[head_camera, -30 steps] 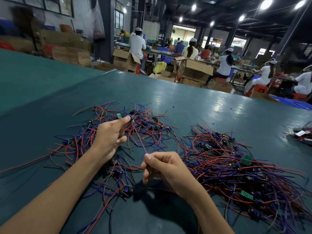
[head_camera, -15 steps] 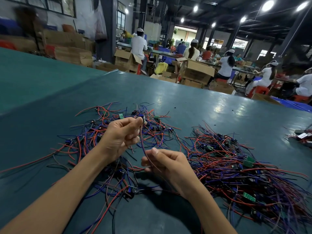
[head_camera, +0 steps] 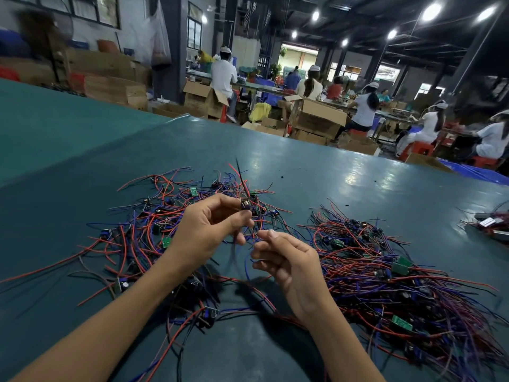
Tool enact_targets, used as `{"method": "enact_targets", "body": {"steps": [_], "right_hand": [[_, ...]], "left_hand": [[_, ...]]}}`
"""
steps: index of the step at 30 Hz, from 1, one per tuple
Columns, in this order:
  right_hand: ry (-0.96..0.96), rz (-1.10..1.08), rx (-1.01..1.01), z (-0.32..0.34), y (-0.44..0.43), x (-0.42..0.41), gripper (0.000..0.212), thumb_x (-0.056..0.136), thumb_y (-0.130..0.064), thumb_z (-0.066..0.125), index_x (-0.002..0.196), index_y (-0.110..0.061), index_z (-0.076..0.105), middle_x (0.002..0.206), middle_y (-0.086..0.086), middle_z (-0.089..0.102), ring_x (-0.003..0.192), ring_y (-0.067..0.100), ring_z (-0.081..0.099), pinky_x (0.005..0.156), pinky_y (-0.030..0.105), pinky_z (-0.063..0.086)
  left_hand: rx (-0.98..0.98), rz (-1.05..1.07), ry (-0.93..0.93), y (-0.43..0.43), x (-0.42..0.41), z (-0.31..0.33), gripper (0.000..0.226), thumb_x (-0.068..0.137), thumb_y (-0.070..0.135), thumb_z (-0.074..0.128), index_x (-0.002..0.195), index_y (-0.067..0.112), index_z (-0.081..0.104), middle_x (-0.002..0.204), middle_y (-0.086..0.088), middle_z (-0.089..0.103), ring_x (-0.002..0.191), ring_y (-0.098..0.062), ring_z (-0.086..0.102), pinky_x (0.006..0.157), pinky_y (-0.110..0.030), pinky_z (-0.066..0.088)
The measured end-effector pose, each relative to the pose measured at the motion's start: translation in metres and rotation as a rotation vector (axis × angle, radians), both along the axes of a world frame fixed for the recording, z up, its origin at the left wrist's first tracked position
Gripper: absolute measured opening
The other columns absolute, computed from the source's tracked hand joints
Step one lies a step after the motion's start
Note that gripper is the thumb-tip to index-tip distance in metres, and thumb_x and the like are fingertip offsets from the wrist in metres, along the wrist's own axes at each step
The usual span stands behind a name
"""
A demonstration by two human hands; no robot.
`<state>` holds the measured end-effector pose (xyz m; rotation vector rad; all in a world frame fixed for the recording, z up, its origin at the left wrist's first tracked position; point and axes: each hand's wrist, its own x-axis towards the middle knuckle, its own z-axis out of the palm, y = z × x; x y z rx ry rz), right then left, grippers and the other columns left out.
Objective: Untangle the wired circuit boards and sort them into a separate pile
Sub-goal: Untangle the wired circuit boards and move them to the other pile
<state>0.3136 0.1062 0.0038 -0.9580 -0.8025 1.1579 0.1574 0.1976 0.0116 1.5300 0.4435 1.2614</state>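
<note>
- The hall [head_camera: 275, 28] is a big, dim workshop with a dark ceiling. Round ceiling lamps [head_camera: 432, 11] shine, and daylight shows at an opening in the far wall.
- The desk [head_camera: 330, 175] fills the near half of the view. Its glossy teal cover catches the lamp glare on the far right side, and a raised fold or seam runs across it on the left.
- Beyond the far edge of the desk, workers [head_camera: 223, 75] in white tops and caps sit at long benches. Open cardboard boxes [head_camera: 319, 119] and red stools [head_camera: 416, 148] stand around them.
- The right heap [head_camera: 399, 285] of red, blue and purple leads with small green boards lies on the near right of the desk.
- The left heap [head_camera: 143, 232] is looser and spreads over the middle left, under and around both forearms.
- The left hand [head_camera: 203, 232] is raised above the left heap. Its thumb and forefinger are clamped on a small circuit board [head_camera: 245, 204], and thin leads stick up from the board.
- The right hand [head_camera: 286, 260] is just beside the left hand. Its fingers are curled and its thumb and forefinger pinch a thin wire [head_camera: 256, 230].
</note>
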Motion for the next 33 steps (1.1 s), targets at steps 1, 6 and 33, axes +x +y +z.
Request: {"method": "enact_targets", "body": {"steps": [1,6,33], "right_hand": [[0.001,-0.007,0.006,0.0,0.0,0.001,0.031,0.078,-0.024,0.071,0.097,-0.001,0.076,0.084,0.02,0.071,0.07,0.027,0.07,0.064,0.032,0.058],[0.041,0.026,0.075,-0.001,0.001,0.001,0.031,0.075,-0.015,0.075,0.105,-0.01,0.079,0.079,0.013,0.068,0.065,0.022,0.064,0.063,0.028,0.056],[-0.436,-0.896,-0.292,0.041,-0.101,0.161,0.034,0.091,-0.029,0.074,0.079,0.002,0.065,0.056,0.007,0.067,0.036,0.011,0.058,0.031,0.024,0.043]], "left_hand": [[0.07,0.1,0.028,-0.002,0.002,-0.001,0.016,0.085,0.018,0.075,0.1,0.014,0.07,0.084,-0.009,0.076,0.059,-0.018,0.068,0.06,-0.025,0.056],[0.713,0.482,0.302,-0.007,0.0,-0.008,0.029,0.085,0.002,0.078,0.113,0.009,0.073,0.095,0.001,0.074,0.082,-0.005,0.067,0.077,-0.018,0.052],[0.429,0.821,1.002,0.033,-0.021,-0.023,0.035,0.104,0.033,0.043,0.124,0.015,0.066,0.115,-0.011,0.067,0.105,-0.035,0.055,0.088,-0.049,0.049]]}}
